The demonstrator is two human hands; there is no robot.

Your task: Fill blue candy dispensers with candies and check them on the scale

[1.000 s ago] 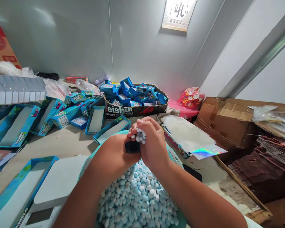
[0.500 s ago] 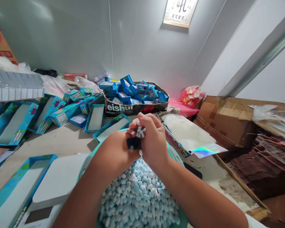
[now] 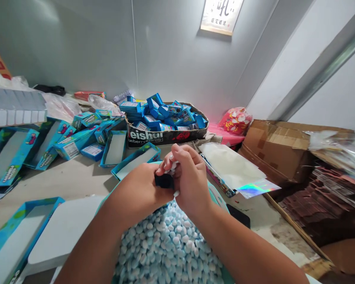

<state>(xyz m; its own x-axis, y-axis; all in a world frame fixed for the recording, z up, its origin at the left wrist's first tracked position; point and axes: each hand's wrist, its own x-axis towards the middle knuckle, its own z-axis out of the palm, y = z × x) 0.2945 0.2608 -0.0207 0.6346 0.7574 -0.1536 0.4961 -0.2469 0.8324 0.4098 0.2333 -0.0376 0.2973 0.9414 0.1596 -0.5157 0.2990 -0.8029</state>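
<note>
Pellets (image 3: 168, 248) remain plentiful in the near basin (image 3: 222, 202), a few in the curled right hand (image 3: 192, 177) beside the left hand (image 3: 144, 185), which grips a dark object (image 3: 164, 181), while boxes (image 3: 165, 115) already heap the far carton (image 3: 170, 137).

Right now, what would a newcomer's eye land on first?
Probably the heap of pale blue and white pellets filling the turquoise tub at bottom centre. Just above it, the left hand and right hand meet, with a few white pellets between them. Behind the hands, a black carton brims with small blue boxes.
</note>
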